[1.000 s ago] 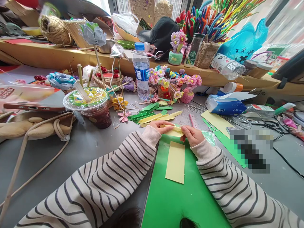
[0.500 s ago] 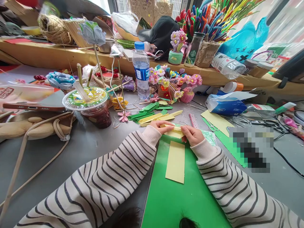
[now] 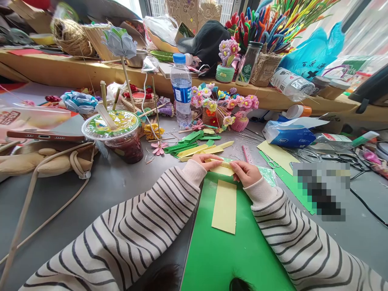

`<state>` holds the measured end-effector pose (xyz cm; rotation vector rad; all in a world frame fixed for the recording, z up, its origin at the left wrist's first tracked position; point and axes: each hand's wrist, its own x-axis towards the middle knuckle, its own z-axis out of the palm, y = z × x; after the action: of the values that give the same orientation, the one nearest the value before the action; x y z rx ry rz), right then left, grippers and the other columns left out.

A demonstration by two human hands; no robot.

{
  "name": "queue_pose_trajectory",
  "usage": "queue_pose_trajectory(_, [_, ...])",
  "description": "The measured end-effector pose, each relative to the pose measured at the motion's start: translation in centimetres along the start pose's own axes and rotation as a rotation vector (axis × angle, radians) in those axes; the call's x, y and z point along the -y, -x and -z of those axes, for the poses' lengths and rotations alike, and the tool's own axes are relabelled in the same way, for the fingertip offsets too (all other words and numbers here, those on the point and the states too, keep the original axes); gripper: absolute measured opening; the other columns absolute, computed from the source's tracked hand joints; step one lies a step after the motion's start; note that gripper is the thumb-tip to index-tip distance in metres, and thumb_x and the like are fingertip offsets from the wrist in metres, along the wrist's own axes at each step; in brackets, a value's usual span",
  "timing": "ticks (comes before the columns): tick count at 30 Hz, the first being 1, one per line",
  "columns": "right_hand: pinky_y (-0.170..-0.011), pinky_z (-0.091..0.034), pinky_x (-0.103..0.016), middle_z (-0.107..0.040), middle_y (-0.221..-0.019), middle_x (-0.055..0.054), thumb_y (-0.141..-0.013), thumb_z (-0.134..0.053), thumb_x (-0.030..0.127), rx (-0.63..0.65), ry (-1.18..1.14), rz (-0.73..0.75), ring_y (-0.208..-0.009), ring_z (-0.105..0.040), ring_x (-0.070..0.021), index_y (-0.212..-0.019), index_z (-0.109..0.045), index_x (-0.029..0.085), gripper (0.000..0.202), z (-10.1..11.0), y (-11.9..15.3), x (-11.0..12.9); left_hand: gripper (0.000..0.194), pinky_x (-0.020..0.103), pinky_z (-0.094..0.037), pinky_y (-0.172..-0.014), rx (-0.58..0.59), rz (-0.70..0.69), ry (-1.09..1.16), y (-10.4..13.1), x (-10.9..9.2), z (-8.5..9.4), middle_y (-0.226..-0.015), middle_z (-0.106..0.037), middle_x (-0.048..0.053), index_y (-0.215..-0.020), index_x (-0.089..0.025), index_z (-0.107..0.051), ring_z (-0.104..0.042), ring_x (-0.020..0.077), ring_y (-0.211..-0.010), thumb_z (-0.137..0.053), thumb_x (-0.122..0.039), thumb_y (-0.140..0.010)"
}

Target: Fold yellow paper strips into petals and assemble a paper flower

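Observation:
Between my two hands is a small strip of yellow paper (image 3: 222, 168), held level with a fold along its far edge. My left hand (image 3: 206, 161) grips its left end, fingers laid along the top. At the other end my right hand (image 3: 246, 173) pinches it between thumb and fingers. Just below, a flat yellow paper rectangle (image 3: 224, 207) lies on a green sheet (image 3: 209, 258). Beyond my hands are folded yellow strips (image 3: 197, 150) and folded green strips (image 3: 190, 138) in a loose pile.
A lidded cup of dark drink (image 3: 124, 149) stands at the left, a water bottle (image 3: 182, 97) behind the strips. Small white-handled scissors (image 3: 272, 162) lie on paper at the right, near a blue tissue pack (image 3: 287, 133). Crocheted flowers (image 3: 212, 99) stand at the back.
My right fingers have shifted slightly left along the strip's edge. My left hand keeps its grip, and the flat rectangle lies as before.

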<state>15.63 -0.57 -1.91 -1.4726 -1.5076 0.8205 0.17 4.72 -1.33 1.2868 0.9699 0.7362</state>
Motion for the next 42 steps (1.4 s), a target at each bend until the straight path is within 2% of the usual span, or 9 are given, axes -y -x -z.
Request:
queue_pose_trajectory(6, [-0.038, -0.036, -0.022, -0.043, -0.04, 0.004, -0.073, -0.043, 0.041, -0.021, 0.056, 0.053, -0.035, -0.043, -0.0078, -0.071, -0.058, 0.017, 0.029, 0.1, 0.0, 0.2, 0.034, 0.02, -0.04, -0.053, -0.035, -0.014, -0.071, 0.2, -0.2, -0.1, -0.07, -0.06, 0.005, -0.079, -0.014, -0.065, -0.051, 0.0102, -0.058, -0.063, -0.036, -0.054])
queue_pose_trajectory(9, [-0.039, -0.037, -0.021, -0.048, -0.046, 0.003, -0.071, -0.046, 0.042, -0.013, -0.01, 0.04, -0.037, -0.044, -0.0078, -0.073, -0.059, 0.016, 0.029, 0.0, 0.0, 0.3, 0.035, 0.021, -0.04, -0.053, -0.05, -0.02, -0.088, 0.2, -0.3, -0.1, -0.07, -0.061, 0.005, -0.079, -0.014, -0.065, -0.052, 0.0111, -0.058, -0.062, -0.037, -0.054])
queue_pose_trajectory(13, [-0.039, -0.039, -0.021, -0.054, -0.057, 0.0, -0.066, -0.053, 0.041, -0.01, -0.124, 0.014, -0.042, -0.048, -0.0082, -0.081, -0.058, 0.015, 0.031, -0.1, 0.1, 0.5, 0.033, 0.023, -0.042, -0.06, -0.083, -0.069, -0.057, 0.0, 0.0, 0.1, -0.081, -0.062, 0.006, -0.078, -0.014, -0.065, -0.054, 0.0132, -0.067, -0.062, -0.037, -0.055])
queue_pose_trajectory(22, [-0.038, -0.04, -0.02, -0.048, -0.046, 0.003, -0.069, -0.049, 0.038, -0.026, -0.185, 0.026, -0.04, -0.045, -0.0078, -0.077, -0.059, 0.013, 0.028, -0.1, 0.1, 0.5, 0.034, 0.025, -0.043, -0.067, -0.085, -0.116, -0.024, -0.2, 0.7, 0.4, -0.083, -0.062, 0.006, -0.079, -0.015, -0.064, -0.055, 0.0139, -0.072, -0.062, -0.039, -0.054])
queue_pose_trajectory(30, [-0.041, -0.041, -0.02, -0.052, -0.055, 0.001, -0.07, -0.049, 0.033, 0.021, -0.247, 0.059, -0.045, -0.047, -0.0075, -0.09, -0.057, 0.013, 0.029, 0.0, 0.2, 0.7, 0.038, 0.026, -0.045, -0.062, -0.123, -0.044, 0.006, -0.4, 0.5, 0.4, -0.072, -0.062, 0.005, -0.079, -0.013, -0.064, -0.056, 0.0137, -0.065, -0.064, -0.039, -0.051])
queue_pose_trajectory(42, [-0.043, -0.042, -0.023, -0.052, -0.048, 0.002, -0.071, -0.046, 0.04, -0.031, -0.179, 0.026, -0.04, -0.045, -0.0085, -0.086, -0.059, 0.013, 0.034, 0.1, 0.2, 0.6, 0.036, 0.025, -0.044, -0.058, -0.099, 0.044, 0.171, -0.2, 0.2, 0.1, -0.067, -0.061, 0.004, -0.075, -0.014, -0.064, -0.055, 0.0124, -0.06, -0.069, -0.034, -0.046])
